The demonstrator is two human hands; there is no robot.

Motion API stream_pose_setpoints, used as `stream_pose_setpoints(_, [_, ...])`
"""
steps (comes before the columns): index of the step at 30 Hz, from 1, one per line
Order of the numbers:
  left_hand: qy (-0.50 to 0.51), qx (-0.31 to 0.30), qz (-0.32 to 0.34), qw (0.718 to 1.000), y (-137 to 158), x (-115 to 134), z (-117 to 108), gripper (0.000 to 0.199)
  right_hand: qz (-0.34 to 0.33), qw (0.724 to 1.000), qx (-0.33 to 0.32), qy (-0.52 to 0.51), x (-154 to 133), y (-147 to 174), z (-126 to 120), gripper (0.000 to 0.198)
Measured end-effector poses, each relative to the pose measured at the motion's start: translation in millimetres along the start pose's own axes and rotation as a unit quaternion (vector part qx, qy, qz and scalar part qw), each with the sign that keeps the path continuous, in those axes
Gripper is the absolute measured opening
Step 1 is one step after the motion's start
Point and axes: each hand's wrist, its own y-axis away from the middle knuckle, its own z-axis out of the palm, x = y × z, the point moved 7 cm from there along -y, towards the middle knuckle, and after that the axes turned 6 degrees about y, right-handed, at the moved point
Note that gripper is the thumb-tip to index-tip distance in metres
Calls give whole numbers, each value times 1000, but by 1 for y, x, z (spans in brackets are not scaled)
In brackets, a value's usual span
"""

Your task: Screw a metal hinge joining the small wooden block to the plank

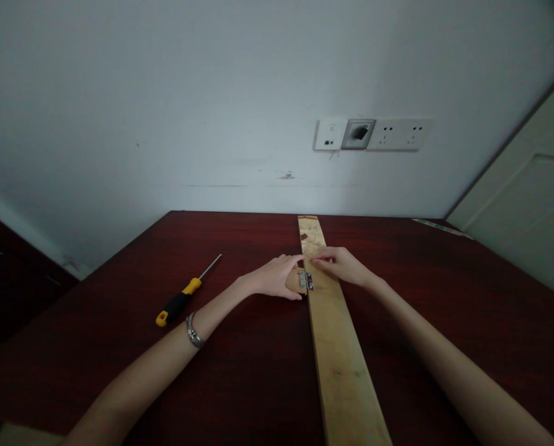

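A long wooden plank (339, 347) lies on the dark red table, running from the near edge toward the wall. My left hand (270, 277) grips a small wooden piece (294, 283) against the plank's left side, thumb and fingers around it. A metal hinge (310, 280) spans the joint, one leaf on the small piece and the other on the plank. Over the plank, just beyond the hinge, my right hand (344, 265) is closed in a pinch. Whatever its fingertips hold, if anything, is too small to make out.
A screwdriver (180, 302) with a yellow and black handle lies left of my left hand, tip pointing away. The white wall (240, 124) with sockets (393, 134) rises behind the table (244, 384). A thin strip (439, 228) lies at the far right corner.
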Motion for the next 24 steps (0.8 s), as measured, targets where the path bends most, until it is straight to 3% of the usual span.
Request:
stream_pose_setpoints(6, [11,25,10,1000,1,4,-14,80,-1,1000,-2,-12,-2,0,-4,27])
stream_pose_setpoints(12, [23,152,13,988,5,7,-64,44,9,999,22,-34,-1,0,-10,28])
stream_pose_setpoints(16, [11,205,-38,978,13,-4,-99,31,-6,998,42,-39,-7,-1,-15,26])
stream_pose_setpoints(18, [0,199,-85,976,18,-15,-114,28,-13,998,51,-39,-11,-1,-18,26])
stream_pose_setpoints(24, [-85,103,-210,969,52,-52,-143,26,-20,998,56,-34,-25,0,-25,25])
